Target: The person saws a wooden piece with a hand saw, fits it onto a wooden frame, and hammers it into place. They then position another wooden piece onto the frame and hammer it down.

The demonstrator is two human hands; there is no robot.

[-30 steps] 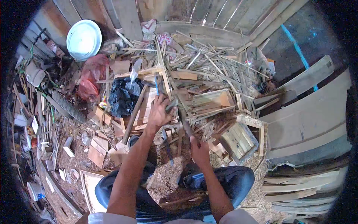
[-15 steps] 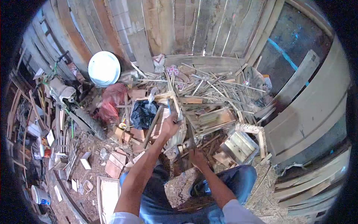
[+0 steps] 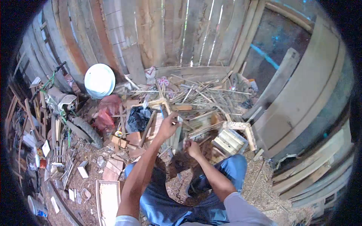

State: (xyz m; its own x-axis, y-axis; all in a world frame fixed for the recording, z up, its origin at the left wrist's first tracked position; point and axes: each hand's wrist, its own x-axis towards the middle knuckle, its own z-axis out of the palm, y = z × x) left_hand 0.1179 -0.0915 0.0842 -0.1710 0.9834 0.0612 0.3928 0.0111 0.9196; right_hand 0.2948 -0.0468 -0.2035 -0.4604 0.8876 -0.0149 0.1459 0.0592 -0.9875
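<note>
I sit with my legs bent, and my blue pants (image 3: 166, 201) are close to me. The floor (image 3: 260, 199) around me is covered in wood bits. A long, flat box (image 3: 109, 201) lies by my left leg.

My right hand (image 3: 193, 149) is up over the gap between my knees. Its fingers are curled in, but I cannot tell what they pinch. My left hand (image 3: 169, 127) is a bit farther out. Its fingers are bent, and I cannot tell if they are tight on something. A long gray thing (image 3: 177, 140) is between my hands and looks blurry. I cannot tell which hand touches it.

To the right, a small wooden box (image 3: 230, 142) sits tilted, with a wood frame (image 3: 249, 137) just beside it. Past my left hand, a black bag (image 3: 138, 118) sits next to some wood. A red bag (image 3: 107, 113) is to the left of it, and a tire (image 3: 86, 131) is farther left.

Farther away there is a big, messy pile of thin sticks (image 3: 205, 94). A round white basin (image 3: 99, 80) stands up near the wall (image 3: 151, 34), which is made of tall boards.
</note>
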